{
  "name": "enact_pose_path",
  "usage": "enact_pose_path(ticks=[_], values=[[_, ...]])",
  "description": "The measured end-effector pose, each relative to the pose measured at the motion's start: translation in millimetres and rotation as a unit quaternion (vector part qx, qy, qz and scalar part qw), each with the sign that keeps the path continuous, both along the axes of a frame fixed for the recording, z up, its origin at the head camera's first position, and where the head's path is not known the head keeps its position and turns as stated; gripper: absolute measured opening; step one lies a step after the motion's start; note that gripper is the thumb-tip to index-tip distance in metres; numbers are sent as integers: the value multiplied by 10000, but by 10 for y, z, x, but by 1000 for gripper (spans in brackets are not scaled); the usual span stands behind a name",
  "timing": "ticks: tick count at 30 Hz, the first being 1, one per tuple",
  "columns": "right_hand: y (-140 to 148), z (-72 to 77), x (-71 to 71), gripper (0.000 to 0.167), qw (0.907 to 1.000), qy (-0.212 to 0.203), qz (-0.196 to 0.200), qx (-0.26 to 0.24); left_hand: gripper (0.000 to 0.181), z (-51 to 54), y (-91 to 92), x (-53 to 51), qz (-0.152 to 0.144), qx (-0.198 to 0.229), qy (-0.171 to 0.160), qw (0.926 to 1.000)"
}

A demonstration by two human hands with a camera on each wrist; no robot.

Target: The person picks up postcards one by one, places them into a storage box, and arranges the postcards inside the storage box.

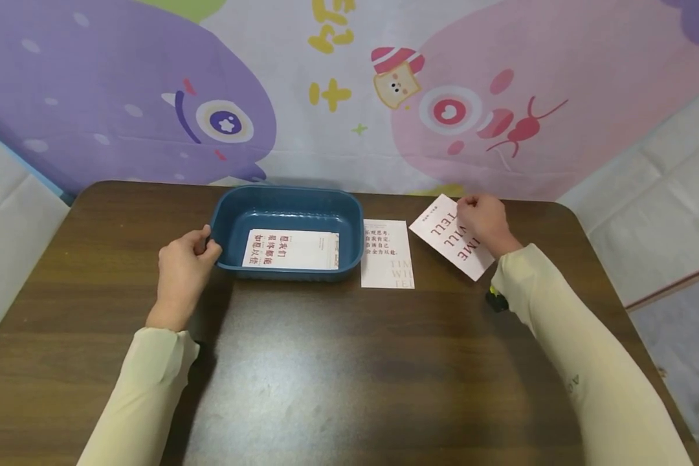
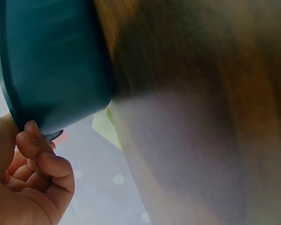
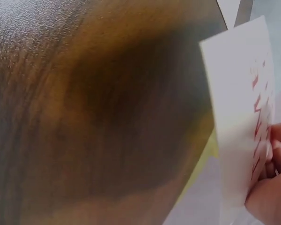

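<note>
My left hand (image 1: 184,272) pinches the left rim of a dark teal plastic basin (image 1: 291,275); in the left wrist view, thumb and curled fingers meet at the basin's (image 2: 51,61) edge. Inside the basin lie white cards (image 1: 297,249) printed with red Chinese characters. On the right, my right hand (image 1: 485,220) pinches a white card (image 1: 443,236) with red English lettering by its edge. That card (image 3: 236,117) is tilted and lifted off the table in the right wrist view. Another printed card (image 1: 384,259) lies flat on the table, close beside the basin's right side.
The brown wooden table (image 1: 338,362) spreads out in front of the basin. Behind its far edge hangs a cloth (image 1: 338,129) with purple and pink cartoon figures. White panels (image 1: 664,175) stand at the sides. A small dark object (image 1: 497,299) shows under the right cuff.
</note>
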State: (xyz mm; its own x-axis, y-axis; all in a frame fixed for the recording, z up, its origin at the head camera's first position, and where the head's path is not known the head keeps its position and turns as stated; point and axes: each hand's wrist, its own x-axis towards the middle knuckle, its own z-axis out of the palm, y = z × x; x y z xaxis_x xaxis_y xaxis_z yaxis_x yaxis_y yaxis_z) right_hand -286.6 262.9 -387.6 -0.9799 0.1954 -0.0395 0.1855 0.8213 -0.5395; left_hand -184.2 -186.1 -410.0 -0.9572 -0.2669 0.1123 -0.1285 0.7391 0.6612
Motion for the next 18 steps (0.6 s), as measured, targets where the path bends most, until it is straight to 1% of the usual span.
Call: enact_pose_path(ticks=[4,7,10,14,18], values=[[-69,68,-15,33,9984,-121,481,-260,35,2,-5,6,-19,10,-68,10000],[-133,127,-6,32,9952,-183,837,-470,35,0,-7,7,-36,8,-51,10000],[-194,178,13,30,9915,-156,1103,-671,35,-3,-10,8,-45,8,-31,10000],[-266,230,28,28,9881,-119,1307,-808,35,-9,-14,7,-62,1,-1,10000],[-333,285,35,28,9862,-237,1382,-879,35,-8,-16,2,-62,-17,41,10000]])
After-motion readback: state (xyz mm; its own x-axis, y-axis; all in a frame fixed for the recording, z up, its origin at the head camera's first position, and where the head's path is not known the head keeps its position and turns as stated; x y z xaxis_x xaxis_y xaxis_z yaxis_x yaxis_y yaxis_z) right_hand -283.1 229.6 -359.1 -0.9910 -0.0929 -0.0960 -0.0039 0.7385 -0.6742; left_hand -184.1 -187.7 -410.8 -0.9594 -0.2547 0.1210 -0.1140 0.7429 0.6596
